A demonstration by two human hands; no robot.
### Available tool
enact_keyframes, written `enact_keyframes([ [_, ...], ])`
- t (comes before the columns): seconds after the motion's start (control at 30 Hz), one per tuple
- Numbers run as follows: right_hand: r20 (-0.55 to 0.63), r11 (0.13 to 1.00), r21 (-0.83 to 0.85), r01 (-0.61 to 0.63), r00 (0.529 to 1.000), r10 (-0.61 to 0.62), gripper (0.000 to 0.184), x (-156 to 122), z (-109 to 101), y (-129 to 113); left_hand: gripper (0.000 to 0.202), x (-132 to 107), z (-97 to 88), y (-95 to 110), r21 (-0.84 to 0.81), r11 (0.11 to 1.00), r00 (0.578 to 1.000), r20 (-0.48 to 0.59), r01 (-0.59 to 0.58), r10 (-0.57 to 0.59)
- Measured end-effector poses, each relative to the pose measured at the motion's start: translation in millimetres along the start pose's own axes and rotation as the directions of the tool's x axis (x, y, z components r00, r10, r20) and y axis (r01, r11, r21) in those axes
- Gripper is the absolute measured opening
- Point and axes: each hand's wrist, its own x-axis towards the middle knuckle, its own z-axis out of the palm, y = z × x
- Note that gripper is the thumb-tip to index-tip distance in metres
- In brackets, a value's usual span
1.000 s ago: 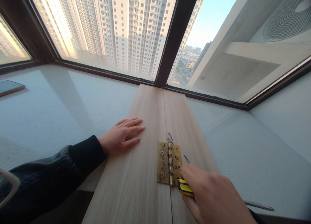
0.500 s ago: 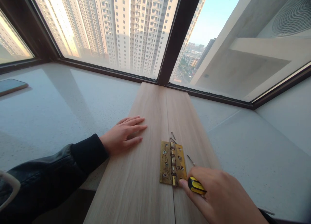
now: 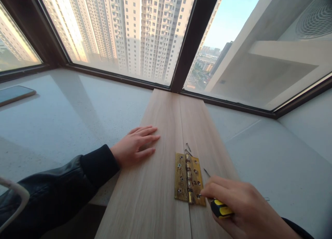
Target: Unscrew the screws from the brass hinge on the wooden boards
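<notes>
My left hand (image 3: 136,145) lies flat on the left wooden board (image 3: 145,197), fingers spread and holding nothing. In my right hand (image 3: 246,208) is a screwdriver (image 3: 221,208) with a yellow and black handle; its shaft is mostly hidden by the hand. The right fingertips are at the lower right hole of a brass hinge (image 3: 183,177), and whether they pinch a screw there I cannot make out. The hinge lies unfolded across the seam, screw heads showing in its left leaf. Loose screws (image 3: 188,147) rest above it, and another screw (image 3: 206,172) lies beside my right hand.
The right board (image 3: 215,139) lies alongside the left one on a pale speckled sill (image 3: 109,107). Dark window frames (image 3: 181,73) border the far edge. A phone (image 3: 15,95) lies at far left, and a white curved bar (image 3: 19,197) crosses the lower left corner.
My right hand has turned, and the screwdriver handle has shifted away from the hinge to the right. My left hand keeps its place on the board. The whole view has shifted slightly.
</notes>
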Motion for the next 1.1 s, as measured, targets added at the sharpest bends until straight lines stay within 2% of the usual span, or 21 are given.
enact_keyframes([
  [0.07, -0.094, 0.999, 0.048, -0.004, 0.996, 0.009, 0.026, 5, -8, 7, 0.049, 0, -0.9, 1, -0.007, 1.000, 1.000, 0.002, 0.006, -0.006],
  [0.17, -0.209, 0.996, 0.041, -0.075, 0.974, 0.082, 0.018, 27, -24, 17, 0.049, 0, -1.5, 1, -0.005, 1.000, 1.000, 0.009, 0.011, -0.011],
  [0.27, -0.194, 0.992, 0.003, -0.126, 0.973, 0.125, 0.019, 58, -34, 27, 0.049, 0, -0.7, 0, 0.003, 1.000, 1.000, 0.002, 0.000, 0.000],
  [0.37, -0.167, 0.988, -0.041, -0.147, 0.976, 0.139, 0.015, 84, -34, 35, 0.049, 0, 0.4, -2, 0.010, 1.000, 1.000, -0.015, -0.016, 0.016],
  [0.5, -0.145, 0.989, -0.060, -0.135, 0.981, 0.126, 0.013, 100, -32, 36, 0.048, 0, 0.1, -2, 0.018, 1.000, 1.000, -0.010, -0.018, 0.018],
  [0.6, -0.167, 0.987, -0.053, -0.150, 0.976, 0.139, 0.018, 92, -34, 36, 0.048, 0, -0.6, -1, 0.017, 1.000, 1.000, 0.001, -0.005, 0.005],
  [0.7, -0.180, 0.968, -0.072, -0.240, 0.958, 0.224, 0.024, 70, -36, 37, 0.048, -1, -0.6, -1, 0.011, 1.000, 1.000, 0.004, 0.001, -0.001],
  [0.77, -0.133, 0.953, -0.092, -0.290, 0.952, 0.277, 0.026, 54, -34, 37, 0.048, -1, 0.0, -1, 0.001, 1.000, 1.000, -0.007, -0.003, 0.003],
  [0.87, -0.055, 0.940, -0.122, -0.320, 0.947, 0.315, 0.017, 36, -26, 35, 0.048, -1, 1.1, -2, -0.011, 1.000, 1.000, -0.023, -0.011, 0.011],
  [1.0, -0.035, 0.928, -0.163, -0.335, 0.942, 0.333, 0.016, 28, -20, 33, 0.048, -1, 2.0, -2, 0.006, 1.000, 1.000, -0.026, -0.014, 0.015],
  [1.1, -0.069, 0.927, -0.176, -0.330, 0.944, 0.322, 0.018, 31, -27, 34, 0.048, -1, 2.4, -2, 0.016, 1.000, 1.000, -0.026, -0.010, 0.011],
])
